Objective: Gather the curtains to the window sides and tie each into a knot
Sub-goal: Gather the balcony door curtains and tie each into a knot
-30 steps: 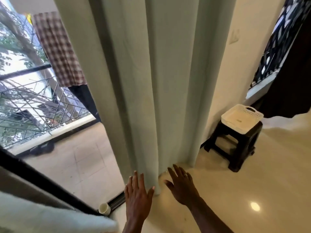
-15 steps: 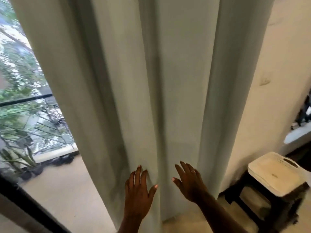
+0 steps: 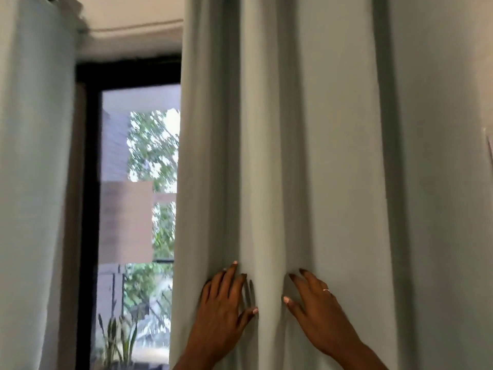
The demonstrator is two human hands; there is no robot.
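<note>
A pale grey-green curtain [image 3: 333,156] hangs in deep folds across the middle and right of the head view. My left hand [image 3: 226,303] lies flat on it with fingers spread, just left of one fold. My right hand [image 3: 317,305] rests flat on the other side of that fold, fingers apart, a ring on one finger. Neither hand grips the cloth. A second curtain [image 3: 32,182] of the same colour hangs at the far left. Between the two curtains a strip of window [image 3: 138,209] shows.
A dark window frame [image 3: 90,182] runs up beside the left curtain. Trees, a brown cloth [image 3: 125,222] and a potted plant [image 3: 117,340] show outside. The white ceiling [image 3: 133,25] is at the top. A bit of wall [image 3: 489,145] shows at the right edge.
The view has swung upward from the floor to the ceiling. Both hands have risen along the curtain, still flat and open on either side of the fold. The stool and basket have left view.
</note>
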